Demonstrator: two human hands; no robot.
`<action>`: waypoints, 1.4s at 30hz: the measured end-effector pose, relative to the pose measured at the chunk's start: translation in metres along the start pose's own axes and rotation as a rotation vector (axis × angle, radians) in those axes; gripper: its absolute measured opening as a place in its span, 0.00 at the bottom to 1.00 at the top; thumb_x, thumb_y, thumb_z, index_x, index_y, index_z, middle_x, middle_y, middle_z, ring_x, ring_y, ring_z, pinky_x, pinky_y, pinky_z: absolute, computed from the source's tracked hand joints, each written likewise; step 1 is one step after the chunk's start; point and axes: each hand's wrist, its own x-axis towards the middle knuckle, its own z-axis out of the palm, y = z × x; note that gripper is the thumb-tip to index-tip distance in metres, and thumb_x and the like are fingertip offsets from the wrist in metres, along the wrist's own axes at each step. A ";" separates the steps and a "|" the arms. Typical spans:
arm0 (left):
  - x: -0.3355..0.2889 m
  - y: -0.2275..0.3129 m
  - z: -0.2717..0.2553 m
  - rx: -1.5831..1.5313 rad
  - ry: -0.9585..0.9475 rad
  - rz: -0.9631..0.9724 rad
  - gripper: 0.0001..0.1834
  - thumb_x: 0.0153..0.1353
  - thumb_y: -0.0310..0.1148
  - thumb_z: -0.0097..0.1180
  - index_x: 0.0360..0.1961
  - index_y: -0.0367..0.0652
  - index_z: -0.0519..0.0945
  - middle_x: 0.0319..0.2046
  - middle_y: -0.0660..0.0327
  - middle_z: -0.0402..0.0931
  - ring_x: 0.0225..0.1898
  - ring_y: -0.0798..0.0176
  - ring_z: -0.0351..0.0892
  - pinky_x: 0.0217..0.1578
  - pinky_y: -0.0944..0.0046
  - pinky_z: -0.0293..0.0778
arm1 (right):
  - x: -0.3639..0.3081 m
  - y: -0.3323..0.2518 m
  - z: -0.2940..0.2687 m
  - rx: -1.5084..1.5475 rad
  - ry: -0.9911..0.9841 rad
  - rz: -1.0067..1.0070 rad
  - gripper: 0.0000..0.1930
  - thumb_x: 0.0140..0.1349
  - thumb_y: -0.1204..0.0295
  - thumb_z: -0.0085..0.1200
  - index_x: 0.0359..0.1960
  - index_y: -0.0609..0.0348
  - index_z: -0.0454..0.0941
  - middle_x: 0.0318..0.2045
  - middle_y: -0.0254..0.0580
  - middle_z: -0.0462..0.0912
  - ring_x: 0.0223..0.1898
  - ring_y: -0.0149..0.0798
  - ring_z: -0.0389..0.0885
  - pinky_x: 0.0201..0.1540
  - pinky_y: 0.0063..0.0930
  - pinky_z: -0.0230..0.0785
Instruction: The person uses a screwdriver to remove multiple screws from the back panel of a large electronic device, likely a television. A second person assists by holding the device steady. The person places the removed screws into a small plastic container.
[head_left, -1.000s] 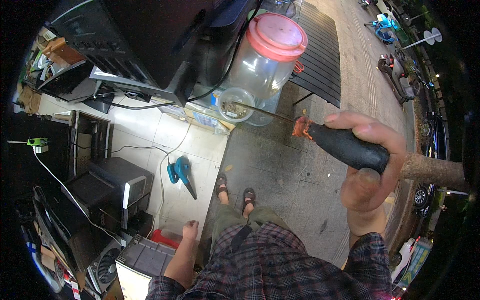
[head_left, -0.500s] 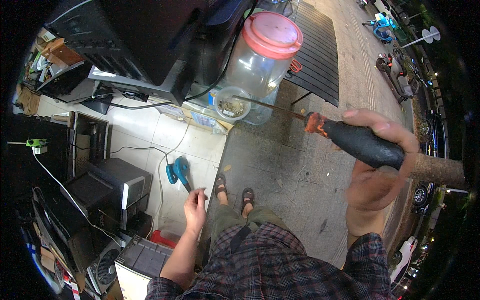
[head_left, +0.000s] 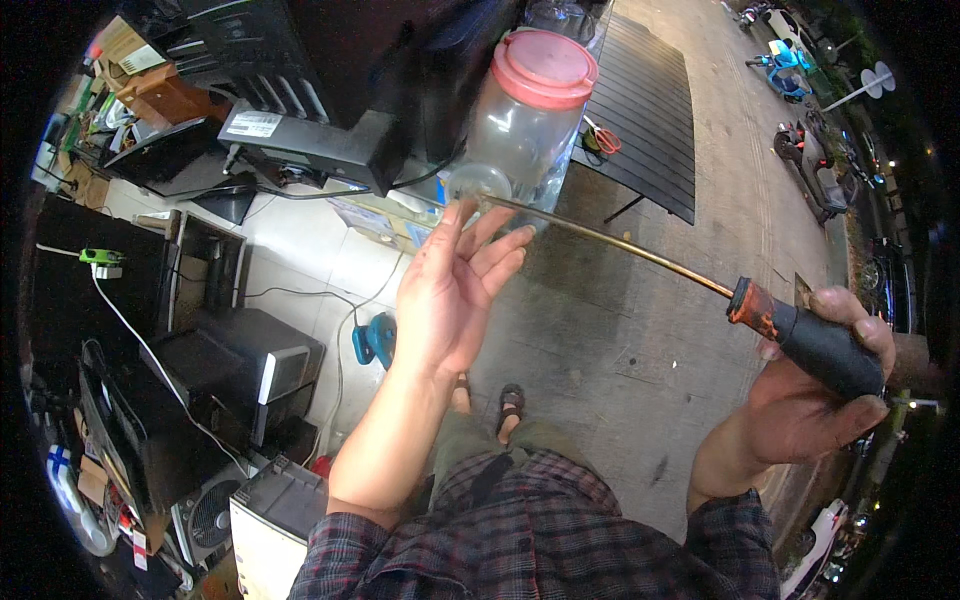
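- Gripping black handle of long-shafted tool: right hand, fingers wrapped round; shaft slants above grey paving toward clear tub.
- Left hand half-open near tip; hold on it cannot be told.
- Red-lidded jar beside black slatted table.
- White tiles at left, blue blower on them.

The tool handle is black, with orange-red patches at its collar. The tool shaft is brassy brown. The jar is clear; its lid is pinkish red. The table is dark grey with parallel stripes. The shirt carries a dark plaid. The trousers are olive green. The blower is teal.
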 end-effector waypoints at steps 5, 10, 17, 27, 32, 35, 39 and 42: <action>-0.025 -0.011 -0.003 -0.044 0.038 -0.019 0.21 0.76 0.37 0.55 0.61 0.32 0.74 0.54 0.48 0.80 0.53 0.54 0.84 0.50 0.64 0.86 | -0.025 -0.006 -0.022 0.122 0.003 0.031 0.32 0.79 0.42 0.34 0.64 0.60 0.67 0.56 0.63 0.76 0.49 0.45 0.82 0.34 0.28 0.84; -0.083 -0.033 -0.021 -0.085 0.260 0.068 0.12 0.74 0.33 0.58 0.52 0.37 0.80 0.49 0.52 0.83 0.46 0.60 0.86 0.47 0.67 0.86 | -0.071 0.008 -0.039 0.176 0.061 0.095 0.33 0.78 0.42 0.33 0.63 0.60 0.68 0.56 0.64 0.77 0.45 0.46 0.83 0.34 0.31 0.81; -0.209 -0.069 -0.082 -0.144 0.377 0.264 0.13 0.75 0.37 0.57 0.48 0.37 0.79 0.47 0.54 0.82 0.46 0.62 0.85 0.44 0.70 0.85 | -0.140 0.013 -0.021 0.197 0.019 0.255 0.33 0.79 0.44 0.30 0.61 0.64 0.69 0.52 0.70 0.80 0.31 0.48 0.82 0.27 0.32 0.79; -0.431 -0.068 -0.189 -0.343 0.675 0.493 0.11 0.75 0.35 0.58 0.45 0.37 0.81 0.43 0.55 0.84 0.47 0.60 0.86 0.44 0.68 0.87 | -0.235 -0.060 0.133 0.372 -0.449 0.411 0.22 0.79 0.57 0.44 0.63 0.59 0.60 0.52 0.67 0.78 0.39 0.48 0.83 0.31 0.35 0.83; -0.538 -0.059 -0.231 -0.393 0.799 0.582 0.12 0.74 0.37 0.59 0.46 0.39 0.80 0.44 0.55 0.83 0.48 0.60 0.86 0.46 0.67 0.85 | -0.270 -0.120 0.225 0.453 -0.562 0.631 0.20 0.80 0.58 0.45 0.62 0.57 0.60 0.51 0.62 0.79 0.37 0.45 0.84 0.33 0.36 0.83; -0.592 -0.048 -0.239 -0.351 0.834 0.637 0.13 0.75 0.40 0.57 0.48 0.40 0.78 0.45 0.53 0.82 0.48 0.58 0.85 0.46 0.64 0.85 | -0.284 -0.154 0.278 0.526 -0.601 0.733 0.18 0.80 0.62 0.43 0.63 0.57 0.59 0.51 0.60 0.80 0.36 0.42 0.85 0.36 0.35 0.84; -0.638 -0.031 -0.245 -0.330 0.820 0.712 0.22 0.80 0.48 0.45 0.56 0.37 0.73 0.46 0.49 0.81 0.49 0.55 0.85 0.46 0.62 0.85 | -0.303 -0.180 0.323 0.581 -0.630 0.831 0.18 0.80 0.62 0.44 0.63 0.57 0.60 0.51 0.58 0.81 0.35 0.41 0.85 0.37 0.34 0.82; -0.665 0.012 -0.239 -0.272 0.736 0.680 0.34 0.81 0.56 0.32 0.63 0.32 0.67 0.47 0.45 0.80 0.47 0.52 0.86 0.45 0.61 0.86 | -0.306 -0.193 0.347 0.594 -0.550 0.942 0.16 0.80 0.60 0.43 0.60 0.55 0.65 0.50 0.54 0.82 0.36 0.38 0.84 0.36 0.30 0.78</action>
